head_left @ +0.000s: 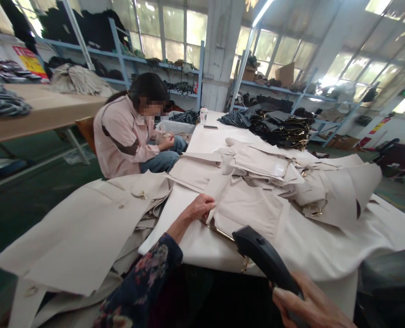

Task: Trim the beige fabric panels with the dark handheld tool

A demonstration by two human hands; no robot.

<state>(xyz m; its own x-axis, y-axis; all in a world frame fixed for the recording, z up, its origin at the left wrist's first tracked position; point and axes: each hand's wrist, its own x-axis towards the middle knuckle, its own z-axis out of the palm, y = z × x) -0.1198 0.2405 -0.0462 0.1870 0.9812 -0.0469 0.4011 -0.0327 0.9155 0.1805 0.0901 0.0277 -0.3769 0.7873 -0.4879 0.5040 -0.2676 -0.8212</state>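
My left hand pinches the left edge of a beige fabric piece that lies on the white-covered table. A gold zipper runs along the near edge of this piece. At the lower right, my right hand is wrapped round the handle of a black handheld tool. The tool's wide head points up and left, over the near edge of the fabric, close to the zipper's right end. Whether it touches the fabric I cannot tell. A small gold metal part hangs at the table's edge just below the tool's head.
Beige pieces with metal fittings are heaped at the left. More beige pieces lie at the right, and a dark stack stands behind. A seated person is across at the left. A cup and phone rest far back.
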